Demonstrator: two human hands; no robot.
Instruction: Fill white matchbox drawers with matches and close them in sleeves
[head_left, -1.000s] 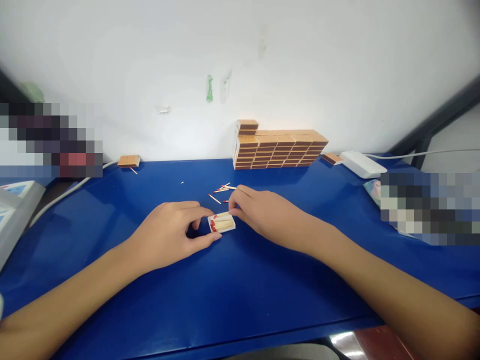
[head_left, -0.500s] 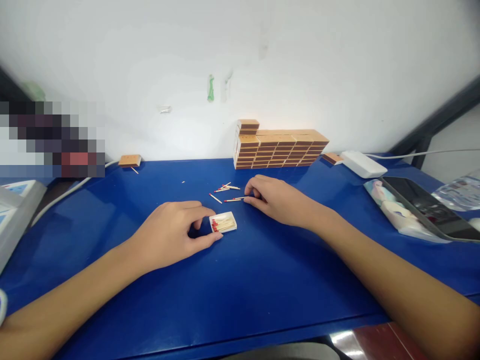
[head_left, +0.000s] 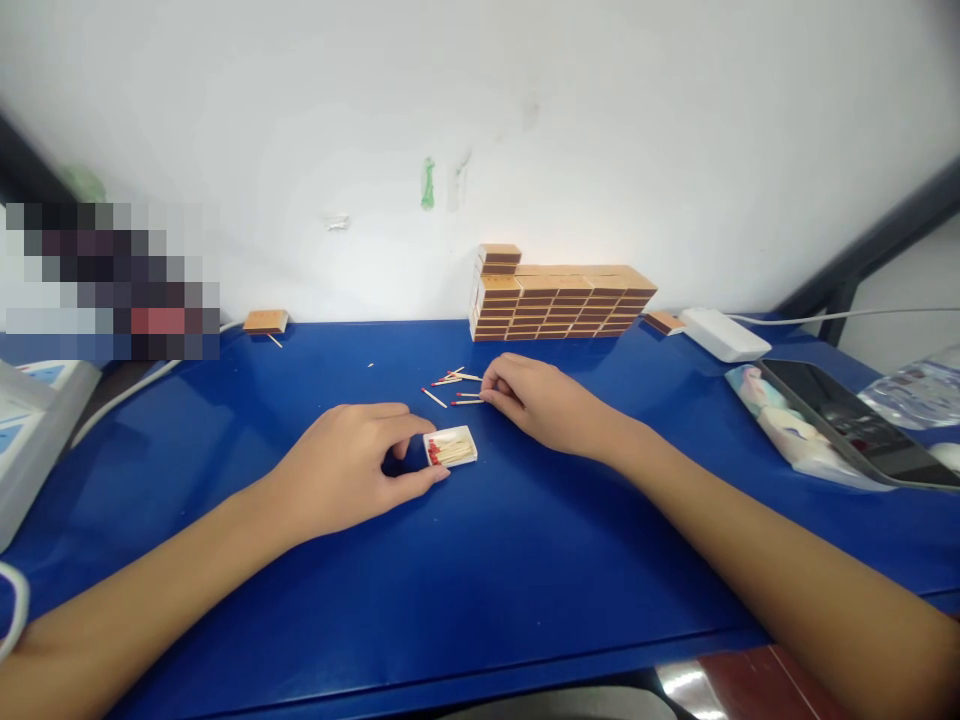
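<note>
A small white matchbox tray point(head_left: 469, 434) of red-headed matches point(head_left: 452, 452) lies on the blue table point(head_left: 465, 580). My left hand point(head_left: 356, 470) grips its left end, thumb in front and fingers behind. Just beyond the tray, the thumb and fingertips of my right hand point(head_left: 532, 400) are pinched on the pale end of a match point(head_left: 469, 395), its red head pointing left. Another match point(head_left: 465, 403) lies close under it, its right end reaching my fingertips. Several loose matches point(head_left: 450, 378) are spread to the left of that hand.
A stack of matchboxes point(head_left: 562, 300) stands against the wall. One matchbox point(head_left: 265, 321) with a match beside it lies back left, another matchbox point(head_left: 664, 323) by a white device point(head_left: 724, 335). On the right, a phone point(head_left: 847, 420) rests on a packet point(head_left: 780, 425).
My right hand has shifted slightly left along the two matches, its fingertips now nearer their red heads. My left hand keeps its grip on the tray. The view has moved a little.
</note>
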